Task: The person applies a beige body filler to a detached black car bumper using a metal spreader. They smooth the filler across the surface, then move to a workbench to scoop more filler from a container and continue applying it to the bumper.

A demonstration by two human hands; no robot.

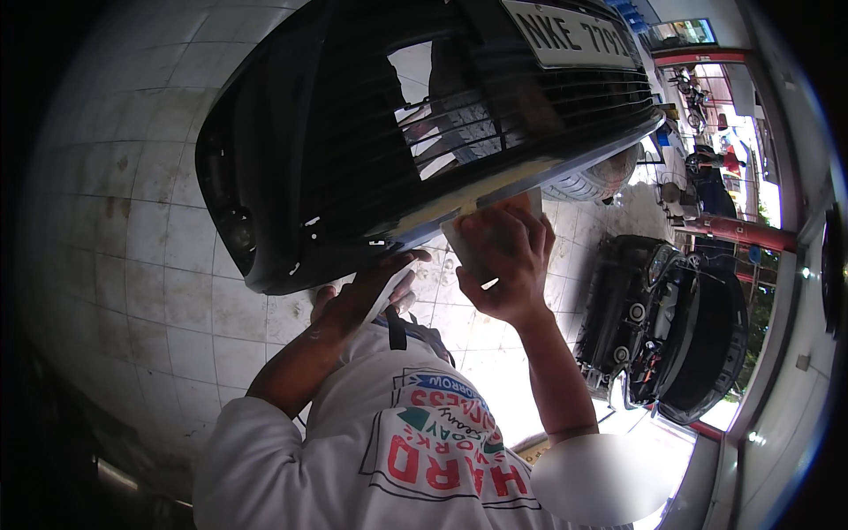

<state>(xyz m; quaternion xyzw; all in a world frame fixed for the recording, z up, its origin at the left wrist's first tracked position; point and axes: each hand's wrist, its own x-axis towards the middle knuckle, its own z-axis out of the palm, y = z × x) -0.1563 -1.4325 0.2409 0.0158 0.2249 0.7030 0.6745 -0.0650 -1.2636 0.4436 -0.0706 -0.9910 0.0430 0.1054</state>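
A black car bumper (265, 168) with a slatted grille fills the upper middle. Along its near lower lip runs a dull strip of yellowish filler (468, 196) with grey patches. My right hand (508, 256) is closed on a flat grey-brown sanding block (466, 247), pressed up to this lip. Farther left, my left hand (375, 283) lies at the bumper's lower edge with its fingers stretched out, touching the edge. Part of a pale thing shows beside that hand; its kind is unclear.
White floor tiles (141, 238) spread out on the left. A licence plate (574, 35) is on the bumper's far part, with a tyre (583, 185) behind the lip. A dark car with its bonnet raised (662, 327) stands at the right, near a red post (742, 231).
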